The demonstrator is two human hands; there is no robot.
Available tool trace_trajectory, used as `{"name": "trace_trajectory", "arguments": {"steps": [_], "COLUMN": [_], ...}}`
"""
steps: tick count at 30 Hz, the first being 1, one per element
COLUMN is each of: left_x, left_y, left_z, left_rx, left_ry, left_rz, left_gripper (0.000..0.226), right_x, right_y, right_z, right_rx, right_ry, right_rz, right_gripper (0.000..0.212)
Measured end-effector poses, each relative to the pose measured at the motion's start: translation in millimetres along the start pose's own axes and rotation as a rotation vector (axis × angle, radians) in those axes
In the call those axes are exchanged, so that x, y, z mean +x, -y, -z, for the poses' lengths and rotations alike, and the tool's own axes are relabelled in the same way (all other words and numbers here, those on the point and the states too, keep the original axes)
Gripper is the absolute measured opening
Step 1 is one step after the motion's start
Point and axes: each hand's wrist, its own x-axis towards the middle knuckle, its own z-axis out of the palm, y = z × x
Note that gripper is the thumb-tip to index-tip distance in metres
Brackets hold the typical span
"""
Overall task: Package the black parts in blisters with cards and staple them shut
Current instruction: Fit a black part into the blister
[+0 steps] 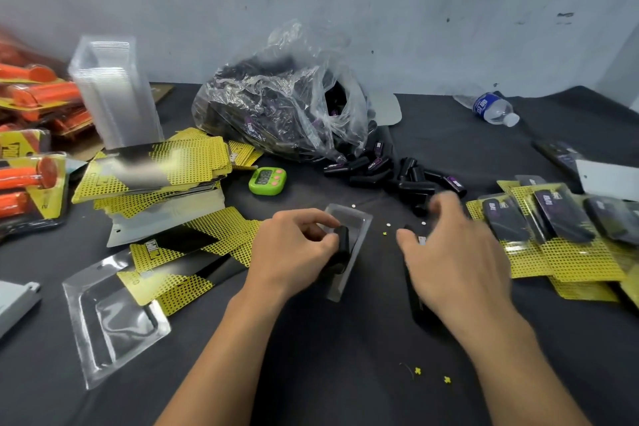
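Observation:
My left hand (294, 249) pinches a black part (342, 244) and holds it in the pocket of a clear blister (359, 221) at the table's middle. My right hand (456, 252) hovers, blurred, over a black stapler (416, 301) lying lengthwise under it; its fingers are loosely curled and hold nothing I can see. Loose black parts (415, 180) spill from a clear plastic bag (287, 104) behind. Yellow-and-black cards (155, 166) are stacked at left, and one card (193, 252) lies over an open blister (110, 318).
Finished packs (560, 221) lie in a pile at right. A tall stack of empty blisters (110, 90) stands at back left beside orange packaged goods (31, 135). A green timer (267, 180) and a water bottle (491, 107) sit farther back. A wall closes the far side.

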Motion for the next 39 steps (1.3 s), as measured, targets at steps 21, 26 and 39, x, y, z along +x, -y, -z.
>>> {"name": "trace_trajectory", "arguments": {"steps": [21, 26, 39], "left_x": [2.2, 2.8, 4.1], "left_y": [4.1, 6.5, 6.6], "left_z": [1.1, -0.5, -4.3], "left_rx": [0.112, 0.056, -0.148], "left_ry": [-0.016, -0.005, -0.188], "left_rz": [-0.096, -0.047, -0.029], "left_gripper": [0.005, 0.005, 0.019], "right_x": [9.4, 0.2, -7.1], "right_y": [-31.8, -8.4, -33.8], "right_z": [-2.7, -27.4, -18.9], "right_rx": [0.173, -0.003, 0.22], "right_ry": [0.271, 0.253, -0.146], "right_rz": [-0.108, -0.052, 0.043], "right_gripper": [0.063, 0.084, 0.088]}}
